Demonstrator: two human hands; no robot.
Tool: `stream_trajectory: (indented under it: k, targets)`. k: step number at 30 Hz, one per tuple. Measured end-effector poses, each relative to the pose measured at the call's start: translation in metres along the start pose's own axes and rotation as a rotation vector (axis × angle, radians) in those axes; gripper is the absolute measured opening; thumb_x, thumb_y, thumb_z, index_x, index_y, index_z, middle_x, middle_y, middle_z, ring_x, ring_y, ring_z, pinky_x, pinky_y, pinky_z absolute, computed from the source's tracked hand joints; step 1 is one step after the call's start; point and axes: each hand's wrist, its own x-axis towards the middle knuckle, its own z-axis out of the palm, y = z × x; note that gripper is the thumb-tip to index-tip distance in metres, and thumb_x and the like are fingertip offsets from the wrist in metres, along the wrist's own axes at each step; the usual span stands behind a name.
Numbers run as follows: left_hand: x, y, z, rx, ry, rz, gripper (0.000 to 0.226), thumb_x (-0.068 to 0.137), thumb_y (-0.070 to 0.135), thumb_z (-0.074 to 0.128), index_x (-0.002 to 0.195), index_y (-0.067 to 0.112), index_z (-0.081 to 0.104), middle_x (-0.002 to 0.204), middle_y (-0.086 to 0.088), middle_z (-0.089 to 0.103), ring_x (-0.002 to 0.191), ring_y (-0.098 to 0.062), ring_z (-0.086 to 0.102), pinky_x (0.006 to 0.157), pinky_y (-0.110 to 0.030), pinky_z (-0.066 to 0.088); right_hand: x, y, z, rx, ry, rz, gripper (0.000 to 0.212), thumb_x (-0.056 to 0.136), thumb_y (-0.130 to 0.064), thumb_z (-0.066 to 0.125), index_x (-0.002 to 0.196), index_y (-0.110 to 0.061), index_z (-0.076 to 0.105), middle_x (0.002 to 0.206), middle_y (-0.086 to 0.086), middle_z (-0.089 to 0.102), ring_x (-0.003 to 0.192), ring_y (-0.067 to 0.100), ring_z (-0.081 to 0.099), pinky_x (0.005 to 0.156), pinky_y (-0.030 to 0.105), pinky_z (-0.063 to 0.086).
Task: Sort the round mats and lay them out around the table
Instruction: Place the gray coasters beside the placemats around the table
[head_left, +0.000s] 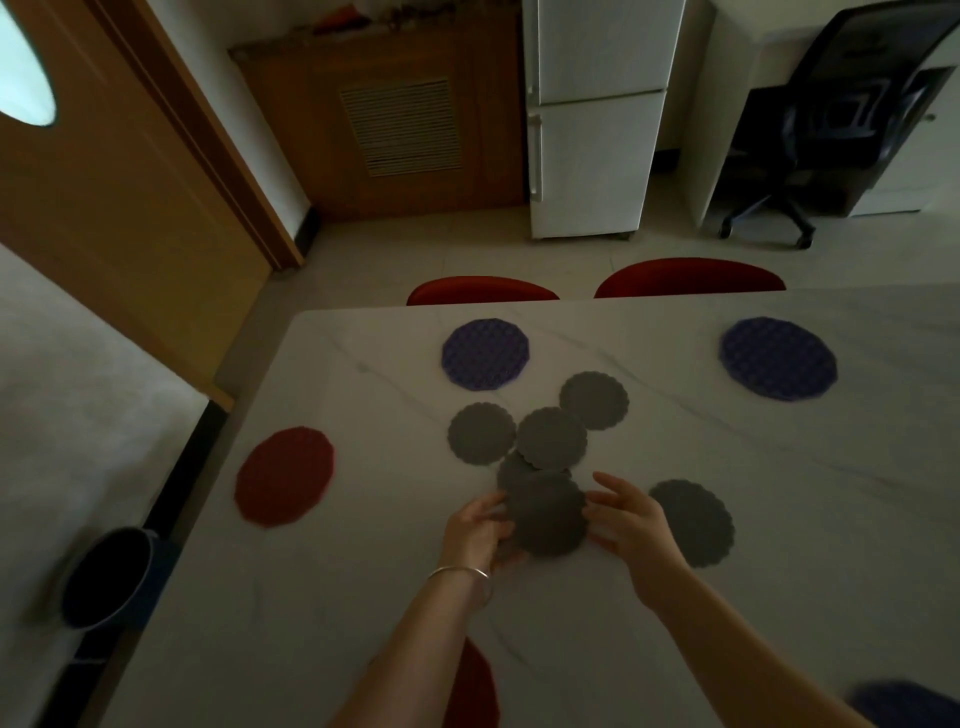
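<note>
While both hands frame the nearest grey mat (545, 512), I see my left hand (475, 530) gripping its edge and my right hand (631, 519) touching it with loose fingers — on the table (363, 597), overlapping other grey mats (550, 438).

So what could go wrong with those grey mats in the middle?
The left hand and right hand hold one grey mat that overlaps another grey mat beneath it. Lifting it might drag that one along. A third grey mat lies on the same pile, so it could shift too.
</note>
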Motion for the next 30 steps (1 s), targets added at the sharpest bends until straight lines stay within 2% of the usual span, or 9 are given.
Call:
stream_trajectory:
  k: [6, 8, 10, 12, 14, 17, 21, 25, 30]
  targets:
    - [-0.008, -0.012, -0.014, 0.002, -0.076, -0.06, 0.029, 0.091, -0.005, 0.047, 0.113, 0.01, 0.058, 0.087, -0.01, 0.063, 0.069, -0.024, 0.062, 0.056, -0.034, 0.058, -0.016, -0.005, -0.006, -0.099, -0.101, -0.036, 0.043, 0.084, 0.001, 0.062, 0.124, -0.015, 0.057, 0.104, 0.008, 0.063, 0.092, 0.022, 0.062, 0.084, 0.039, 0.053]
    - [-0.009, -0.015, -0.019, 0.015, -0.084, -0.047, 0.025, 0.09, -0.002, 0.049, 0.108, 0.011, 0.06, 0.083, -0.008, 0.064, 0.066, -0.021, 0.063, 0.054, -0.032, 0.058, -0.018, -0.01, -0.018, -0.439, 0.023, -0.181, 0.041, 0.085, -0.004, 0.06, 0.124, -0.016, 0.059, 0.11, 0.009, 0.065, 0.096, 0.023, 0.062, 0.083, 0.037, 0.052]
    - [-0.007, -0.018, -0.025, 0.016, -0.066, -0.036, 0.021, 0.09, -0.001, 0.051, 0.1, 0.013, 0.061, 0.08, -0.005, 0.065, 0.064, -0.017, 0.064, 0.057, -0.033, 0.057, -0.016, -0.018, -0.04, -0.903, 0.288, -0.328, 0.039, 0.086, -0.009, 0.057, 0.124, -0.019, 0.061, 0.121, 0.011, 0.062, 0.106, 0.029, 0.056, 0.087, 0.036, 0.048]
    - [-0.006, -0.021, -0.029, 0.002, -0.04, -0.032, 0.02, 0.09, -0.001, 0.05, 0.094, 0.014, 0.062, 0.079, -0.004, 0.065, 0.067, -0.018, 0.064, 0.059, -0.034, 0.056, -0.012, -0.024, -0.066, -1.14, 0.386, -0.232, 0.044, 0.088, -0.017, 0.057, 0.131, -0.023, 0.053, 0.133, 0.013, 0.05, 0.12, 0.035, 0.042, 0.092, 0.042, 0.045]
    - [-0.005, -0.024, -0.034, -0.019, -0.014, -0.038, 0.021, 0.089, -0.002, 0.05, 0.088, 0.014, 0.063, 0.077, -0.006, 0.065, 0.068, -0.02, 0.064, 0.058, -0.034, 0.056, -0.01, -0.027, -0.083, -1.21, 0.324, -0.05, 0.054, 0.084, -0.026, 0.065, 0.134, -0.023, 0.046, 0.134, 0.015, 0.042, 0.124, 0.038, 0.035, 0.094, 0.048, 0.045]
    - [-0.005, -0.027, -0.04, -0.033, -0.017, -0.063, 0.023, 0.089, -0.001, 0.049, 0.084, 0.017, 0.063, 0.08, -0.009, 0.064, 0.07, -0.023, 0.064, 0.061, -0.038, 0.057, -0.006, -0.024, -0.088, -1.2, 0.28, 0.029, 0.059, 0.077, -0.03, 0.073, 0.129, -0.018, 0.049, 0.125, 0.018, 0.041, 0.117, 0.04, 0.04, 0.093, 0.049, 0.046]
    - [-0.009, -0.027, -0.049, -0.053, -0.025, -0.078, 0.023, 0.09, -0.003, 0.047, 0.086, 0.015, 0.062, 0.078, -0.009, 0.067, 0.062, -0.019, 0.068, 0.048, -0.034, 0.058, -0.002, -0.02, -0.083, -1.126, 0.281, 0.111, 0.074, 0.066, -0.03, 0.083, 0.128, -0.015, 0.045, 0.127, 0.021, 0.043, 0.119, 0.041, 0.038, 0.091, 0.047, 0.043]
    - [-0.014, -0.023, -0.049, -0.063, -0.058, -0.09, 0.02, 0.091, -0.003, 0.045, 0.096, 0.012, 0.059, 0.083, -0.012, 0.064, 0.071, -0.024, 0.063, 0.059, -0.042, 0.057, 0.0, -0.015, -0.069, -1.016, 0.268, 0.071, 0.049, 0.072, -0.022, 0.079, 0.113, -0.008, 0.056, 0.118, 0.021, 0.053, 0.098, 0.035, 0.053, 0.083, 0.04, 0.048]
    - [-0.019, -0.019, -0.051, -0.131, -0.113, -0.097, 0.016, 0.091, -0.003, 0.048, 0.101, 0.004, 0.057, 0.091, -0.017, 0.062, 0.081, -0.032, 0.062, 0.079, -0.052, 0.05, -0.016, -0.023, -0.024, -0.365, 0.023, 0.061, 0.015, 0.08, -0.005, 0.07, 0.091, -0.008, 0.059, 0.096, 0.015, 0.062, 0.082, 0.028, 0.058, 0.067, 0.033, 0.05]
